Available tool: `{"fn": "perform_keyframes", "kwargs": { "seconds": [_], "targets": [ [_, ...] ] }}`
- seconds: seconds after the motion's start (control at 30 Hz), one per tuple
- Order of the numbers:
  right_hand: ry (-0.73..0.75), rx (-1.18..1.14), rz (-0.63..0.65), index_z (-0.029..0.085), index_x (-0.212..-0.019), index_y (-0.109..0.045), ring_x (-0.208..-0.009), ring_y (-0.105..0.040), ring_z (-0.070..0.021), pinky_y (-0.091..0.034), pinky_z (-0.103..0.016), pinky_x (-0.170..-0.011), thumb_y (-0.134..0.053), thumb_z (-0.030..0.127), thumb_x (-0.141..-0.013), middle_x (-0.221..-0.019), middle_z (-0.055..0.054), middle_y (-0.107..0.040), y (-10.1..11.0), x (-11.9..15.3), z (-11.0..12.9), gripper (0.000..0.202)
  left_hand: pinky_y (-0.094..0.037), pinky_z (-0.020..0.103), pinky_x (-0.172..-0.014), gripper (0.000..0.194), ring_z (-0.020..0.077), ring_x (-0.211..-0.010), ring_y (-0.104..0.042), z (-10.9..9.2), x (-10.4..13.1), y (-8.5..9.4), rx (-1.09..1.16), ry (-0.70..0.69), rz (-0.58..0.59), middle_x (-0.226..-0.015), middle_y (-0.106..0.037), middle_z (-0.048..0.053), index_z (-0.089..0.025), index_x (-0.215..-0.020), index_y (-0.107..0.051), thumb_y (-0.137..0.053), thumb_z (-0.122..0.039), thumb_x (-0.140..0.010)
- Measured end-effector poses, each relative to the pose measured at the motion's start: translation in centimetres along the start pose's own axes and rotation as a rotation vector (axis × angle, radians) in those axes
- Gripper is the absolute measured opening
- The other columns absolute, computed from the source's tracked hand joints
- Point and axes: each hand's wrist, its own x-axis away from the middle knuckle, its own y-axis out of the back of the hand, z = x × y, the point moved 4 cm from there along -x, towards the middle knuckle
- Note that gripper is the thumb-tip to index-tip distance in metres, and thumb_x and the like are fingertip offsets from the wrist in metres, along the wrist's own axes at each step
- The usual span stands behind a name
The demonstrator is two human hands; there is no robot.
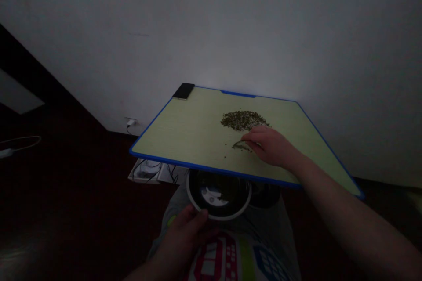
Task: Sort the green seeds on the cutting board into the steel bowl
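Note:
A pile of small dark grains (243, 120) lies on the pale table (184, 134) with a blue edge. Just in front of the pile, my right hand (265, 144) is closed on a thin curved piece (238, 143), whose kind is hard to tell. A few loose grains lie beneath it. Below the table's front edge, over my lap, my left hand (189, 224) grips the rim of a round bowl (227, 217), thumb on the rim. The bowl is dark inside, with a bright reflection and some dark bits in it.
A dark phone (183, 91) rests at the table's back left corner, against the wall. Under the table's left side is a white box (147, 170) with cables. A white plug (131, 122) sits in the wall. A second dark round container (265, 194) is right of the bowl.

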Motion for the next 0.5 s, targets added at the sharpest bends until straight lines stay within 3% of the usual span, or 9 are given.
{"fn": "perform_keyframes", "kwargs": {
  "seconds": [0.2, 0.5],
  "targets": [
    [0.001, -0.034, -0.002, 0.018, -0.098, -0.071, -0.085, -0.06, -0.0196, -0.044, -0.032, -0.076, -0.047, 0.017, -0.091, -0.085, -0.008, -0.067, 0.0, -0.5, -0.1, 0.025, -0.056, 0.039, -0.081, 0.035, 0.0308, -0.098, -0.071, -0.2, -0.1, -0.2, -0.008, -0.007, -0.034, -0.106, -0.077, 0.013, -0.016, -0.095, -0.07, -0.082, -0.033, -0.066],
    [0.108, -0.073, 0.061, 0.019, -0.094, -0.072, -0.083, -0.058, -0.0178, -0.044, -0.031, -0.076, -0.047, 0.022, -0.093, -0.085, -0.007, -0.067, 0.6, -0.9, -0.7, 0.025, -0.056, 0.039, -0.083, 0.025, 0.0277, -0.093, -0.073, 0.1, -0.2, 0.2, 0.015, -0.006, -0.004, -0.104, -0.078, 0.012, -0.016, -0.092, -0.069, -0.077, -0.03, -0.072]
  ]
}}
